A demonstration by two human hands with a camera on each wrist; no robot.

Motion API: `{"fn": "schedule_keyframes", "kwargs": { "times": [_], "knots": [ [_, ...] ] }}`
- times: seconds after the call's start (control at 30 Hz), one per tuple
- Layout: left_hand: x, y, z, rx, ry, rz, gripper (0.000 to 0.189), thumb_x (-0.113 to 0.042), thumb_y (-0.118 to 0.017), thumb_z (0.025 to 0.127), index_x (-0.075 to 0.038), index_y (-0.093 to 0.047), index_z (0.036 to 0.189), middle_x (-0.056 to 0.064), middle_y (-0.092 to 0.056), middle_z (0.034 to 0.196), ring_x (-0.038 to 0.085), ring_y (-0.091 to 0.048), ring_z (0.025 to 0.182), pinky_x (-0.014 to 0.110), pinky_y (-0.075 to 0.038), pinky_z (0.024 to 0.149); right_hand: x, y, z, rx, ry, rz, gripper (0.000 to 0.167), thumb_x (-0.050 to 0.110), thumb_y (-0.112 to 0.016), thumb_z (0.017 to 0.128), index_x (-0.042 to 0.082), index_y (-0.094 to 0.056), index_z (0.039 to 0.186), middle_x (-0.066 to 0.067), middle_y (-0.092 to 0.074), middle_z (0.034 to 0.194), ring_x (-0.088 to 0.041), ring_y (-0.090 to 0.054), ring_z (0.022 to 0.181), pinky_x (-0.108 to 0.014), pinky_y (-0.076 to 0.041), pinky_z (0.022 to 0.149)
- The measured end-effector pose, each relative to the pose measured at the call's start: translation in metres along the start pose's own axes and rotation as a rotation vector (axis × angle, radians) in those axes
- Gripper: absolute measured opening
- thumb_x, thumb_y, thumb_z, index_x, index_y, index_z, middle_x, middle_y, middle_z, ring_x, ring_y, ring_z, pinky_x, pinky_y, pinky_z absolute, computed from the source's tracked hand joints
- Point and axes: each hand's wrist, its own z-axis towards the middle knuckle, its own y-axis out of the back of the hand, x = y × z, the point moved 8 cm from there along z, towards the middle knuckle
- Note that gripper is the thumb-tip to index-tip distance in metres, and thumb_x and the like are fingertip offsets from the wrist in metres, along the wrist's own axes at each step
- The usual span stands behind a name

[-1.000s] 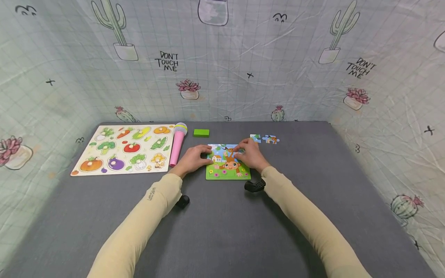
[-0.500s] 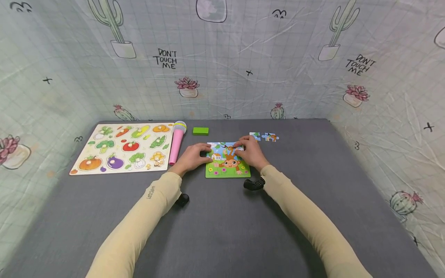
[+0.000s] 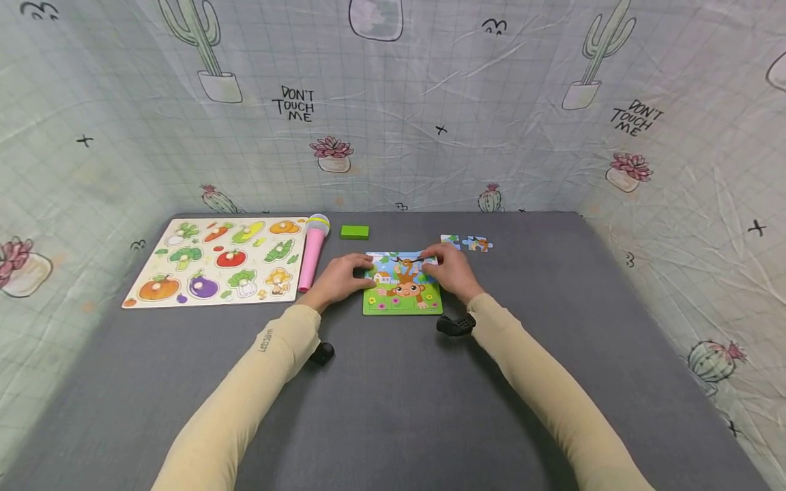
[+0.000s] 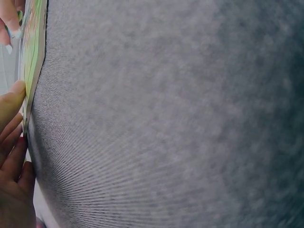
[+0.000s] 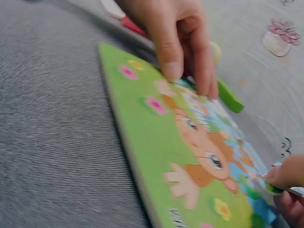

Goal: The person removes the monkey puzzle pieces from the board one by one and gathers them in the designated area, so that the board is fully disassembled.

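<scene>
Head view: left hand (image 3: 339, 278) grips your square green-and-blue puzzle (image 3: 403, 303), nine o'clock, likely bracing; right hand (image 3: 453, 271) pinches a thin piece (image 5: 274, 189)!

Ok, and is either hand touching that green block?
No, the green block lies on the table, apart from both the left hand and the right hand.
</scene>
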Motion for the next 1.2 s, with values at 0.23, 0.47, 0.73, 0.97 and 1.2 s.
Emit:
{"fn": "schedule_keyframes", "kwargs": {
  "times": [0.23,0.47,0.73,0.97,1.2],
  "knots": [
    [0.0,0.0,0.001,-0.004,-0.02,0.019,0.044,-0.021,-0.075,0.087,0.001,-0.065,0.124,0.013,-0.055,0.139,0.031,-0.045,0.133,0.043,-0.032,0.113,-0.026,0.032,0.0,-0.091,-0.113,0.097,0.024,0.014,-0.064,0.095,0.007,-0.067,0.118,-0.014,-0.048,0.135,-0.031,-0.047,0.107,-0.044,-0.046,0.084],
    [0.0,0.0,0.0,0.004,-0.018,0.01,0.044,-0.02,-0.075,0.087,0.001,-0.065,0.124,0.013,-0.054,0.14,0.03,-0.044,0.134,0.043,-0.032,0.113,-0.059,0.084,0.009,-0.204,-0.112,0.042,0.028,0.008,-0.06,0.097,0.0,-0.065,0.124,-0.019,-0.05,0.135,-0.034,-0.047,0.108,-0.048,-0.043,0.088],
    [0.0,0.0,0.0,0.0,-0.022,0.013,0.043,-0.021,-0.075,0.088,0.001,-0.065,0.123,0.013,-0.055,0.139,0.031,-0.045,0.133,0.043,-0.032,0.113,-0.097,0.129,0.011,-0.292,-0.195,0.018,0.033,0.004,-0.054,0.098,-0.004,-0.059,0.13,-0.023,-0.054,0.133,-0.028,-0.052,0.095,-0.035,-0.044,0.071],
    [-0.001,0.0,0.001,-0.007,-0.029,0.013,0.043,-0.021,-0.075,0.087,0.001,-0.066,0.122,0.013,-0.056,0.138,0.03,-0.045,0.133,0.043,-0.032,0.113,-0.112,0.134,0.009,-0.198,-0.248,-0.04,0.035,0.008,-0.055,0.098,-0.004,-0.058,0.131,-0.025,-0.056,0.126,-0.028,-0.048,0.087,-0.034,-0.04,0.069],
    [0.0,-0.001,0.001,-0.004,-0.017,0.01,0.043,-0.021,-0.075,0.087,0.001,-0.066,0.123,0.013,-0.055,0.139,0.03,-0.045,0.134,0.043,-0.032,0.113,-0.117,0.129,0.006,-0.113,-0.282,-0.077,0.036,0.008,-0.055,0.098,-0.002,-0.057,0.132,-0.027,-0.052,0.131,-0.031,-0.049,0.095,-0.038,-0.042,0.073]
  ]
}}
